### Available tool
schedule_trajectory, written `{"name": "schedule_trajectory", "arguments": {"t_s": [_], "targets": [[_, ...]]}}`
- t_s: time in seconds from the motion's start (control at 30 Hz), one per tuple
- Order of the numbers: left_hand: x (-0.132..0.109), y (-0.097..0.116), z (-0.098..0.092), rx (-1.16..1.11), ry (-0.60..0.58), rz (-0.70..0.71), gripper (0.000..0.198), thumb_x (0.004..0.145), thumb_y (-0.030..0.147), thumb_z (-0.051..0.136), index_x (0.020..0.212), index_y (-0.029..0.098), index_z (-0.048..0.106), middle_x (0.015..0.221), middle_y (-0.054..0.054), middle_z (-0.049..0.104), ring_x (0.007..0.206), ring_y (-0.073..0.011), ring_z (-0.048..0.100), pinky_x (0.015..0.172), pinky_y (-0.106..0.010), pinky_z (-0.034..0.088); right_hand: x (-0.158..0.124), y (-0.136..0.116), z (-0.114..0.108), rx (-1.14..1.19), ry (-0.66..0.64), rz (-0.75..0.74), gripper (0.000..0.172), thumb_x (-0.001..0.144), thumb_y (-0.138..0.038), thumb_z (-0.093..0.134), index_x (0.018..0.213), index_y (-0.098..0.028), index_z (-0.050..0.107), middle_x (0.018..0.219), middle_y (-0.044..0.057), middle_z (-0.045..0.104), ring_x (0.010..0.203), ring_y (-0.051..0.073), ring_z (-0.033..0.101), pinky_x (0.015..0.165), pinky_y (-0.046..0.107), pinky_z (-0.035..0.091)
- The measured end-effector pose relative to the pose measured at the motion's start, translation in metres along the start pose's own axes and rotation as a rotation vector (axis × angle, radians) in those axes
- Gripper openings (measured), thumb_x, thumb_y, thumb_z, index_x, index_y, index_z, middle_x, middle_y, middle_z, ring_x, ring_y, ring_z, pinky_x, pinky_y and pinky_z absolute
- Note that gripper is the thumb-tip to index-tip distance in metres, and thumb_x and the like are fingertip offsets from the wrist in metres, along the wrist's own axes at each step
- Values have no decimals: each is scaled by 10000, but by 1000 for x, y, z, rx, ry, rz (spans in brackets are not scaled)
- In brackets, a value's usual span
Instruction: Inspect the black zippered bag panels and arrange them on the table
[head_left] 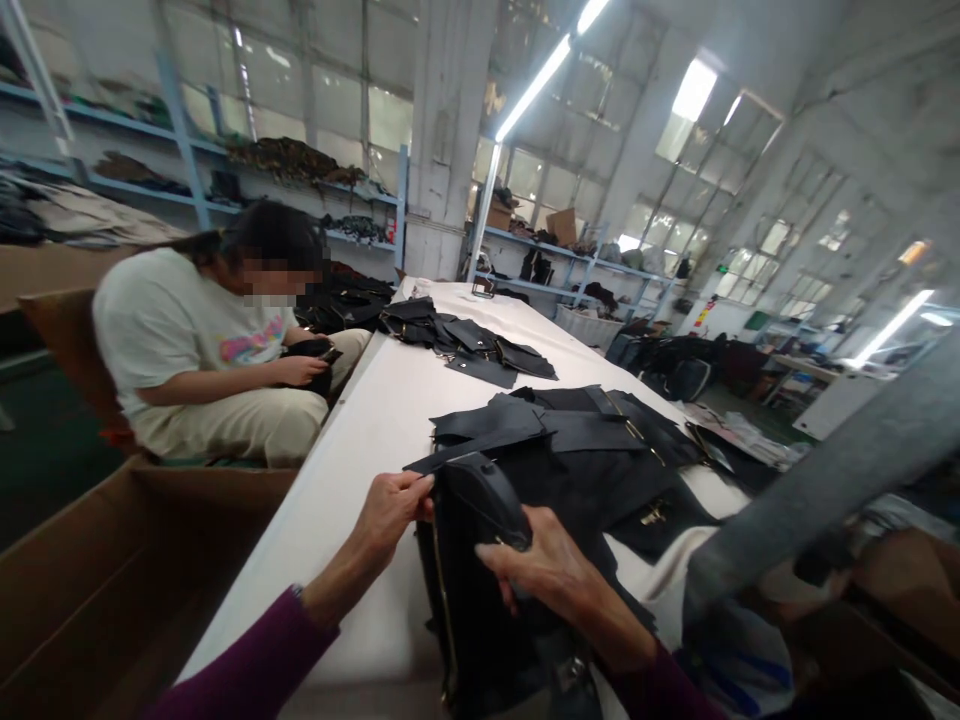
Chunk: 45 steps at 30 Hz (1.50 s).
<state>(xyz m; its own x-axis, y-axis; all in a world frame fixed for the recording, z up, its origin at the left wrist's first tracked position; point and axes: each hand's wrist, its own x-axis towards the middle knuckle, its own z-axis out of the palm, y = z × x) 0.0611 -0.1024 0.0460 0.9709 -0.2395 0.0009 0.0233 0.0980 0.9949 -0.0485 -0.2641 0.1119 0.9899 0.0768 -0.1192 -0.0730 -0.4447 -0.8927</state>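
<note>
My right hand (551, 570) is wrapped round a black hand-held tool with a long rounded body (480, 495); its exact kind is not clear. The tool's far end lies over the edge of a black fabric piece (480, 630) that has a gold-coloured zip along its left side. At that piece's upper left corner, my left hand (394, 510) pinches the black fabric between thumb and fingers. Just beyond both hands spreads a pile of black fabric pieces (577, 430), some with gold zips and metal fittings. My right hand hides part of the tool's near end.
A long white table (352, 500) carries a second black heap (465, 340) farther off. On the left, a seated person (217, 350) handles something dark beside a cardboard box (210, 500). A grey metal post (825, 470) slants close by on my right. Blue shelves (195, 143) line the wall.
</note>
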Motion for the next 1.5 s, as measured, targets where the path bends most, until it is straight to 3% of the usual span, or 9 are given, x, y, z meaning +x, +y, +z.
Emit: {"name": "schedule_trajectory", "arguments": {"t_s": [0.13, 0.3, 0.43, 0.53, 0.7, 0.83, 1.03, 1.33, 1.5], "targets": [[5, -18, -12, 197, 3, 1, 381, 693, 461, 540, 471, 151, 514, 482, -3, 526, 503, -139, 511, 567, -270, 438, 5, 0, -12, 24, 86, -45, 216, 776, -328, 573, 641, -162, 548, 478, -50, 536, 402, 89, 506, 392, 174, 413], [4, -23, -21, 926, -41, 174, 361, 820, 380, 406, 631, 148, 608, 663, -52, 603, 669, -198, 577, 636, -288, 403, -32, 16, -42, 21, 203, 13, 186, 773, -329, 593, 688, -179, 522, 458, -61, 552, 396, 98, 521, 392, 182, 413], [-6, -9, 11, 1378, -95, 437, 238, 834, 314, 466, 837, 148, 637, 871, -94, 596, 832, -230, 552, 731, -324, 397, -68, 42, -65, -6, 334, 124, 233, 775, -357, 584, 653, -180, 494, 426, -62, 526, 382, 96, 506, 402, 193, 423], [3, -7, 54, 1454, -170, 557, 210, 817, 294, 512, 917, 149, 626, 920, -112, 579, 866, -249, 528, 765, -360, 398, -85, 60, -74, 0, 369, 220, 271, 785, -416, 547, 658, -184, 489, 443, -51, 534, 388, 111, 524, 407, 215, 445], [51, -18, 96, 1137, -313, 548, 244, 804, 117, 432, 947, 137, 629, 938, -112, 576, 870, -221, 540, 791, -354, 405, -95, 79, -79, 1, 334, 279, 325, 749, -489, 548, 634, -188, 499, 431, -40, 541, 379, 127, 538, 403, 224, 451], [79, -13, 83, 851, -433, 453, 228, 818, 205, 442, 865, 152, 658, 772, -38, 619, 713, -162, 574, 659, -257, 441, -90, 78, -83, -50, 286, 251, 315, 762, -478, 538, 647, -184, 545, 431, -30, 577, 399, 132, 560, 425, 214, 437], [86, -5, 65, 161, -447, 49, 281, 677, 397, 629, 685, 119, 669, 556, -27, 609, 494, -147, 549, 463, -227, 387, -53, 53, -81, -57, 247, 156, 227, 783, -374, 565, 664, -185, 525, 453, -41, 575, 431, 127, 553, 453, 216, 437], [72, 3, 69, -42, -554, -45, 295, 627, 398, 688, 735, 123, 689, 618, -46, 658, 555, -170, 592, 487, -223, 408, 2, 39, -66, 23, 195, 73, 192, 785, -311, 571, 657, -183, 503, 433, -62, 539, 372, 97, 513, 375, 188, 426], [75, -11, 60, -34, -604, -95, 298, 614, 389, 701, 725, 114, 685, 643, -53, 664, 554, -167, 592, 501, -228, 411, 16, 35, -72, 1, 231, 81, 233, 780, -356, 583, 648, -172, 530, 466, -49, 554, 391, 101, 525, 394, 203, 441]]}}
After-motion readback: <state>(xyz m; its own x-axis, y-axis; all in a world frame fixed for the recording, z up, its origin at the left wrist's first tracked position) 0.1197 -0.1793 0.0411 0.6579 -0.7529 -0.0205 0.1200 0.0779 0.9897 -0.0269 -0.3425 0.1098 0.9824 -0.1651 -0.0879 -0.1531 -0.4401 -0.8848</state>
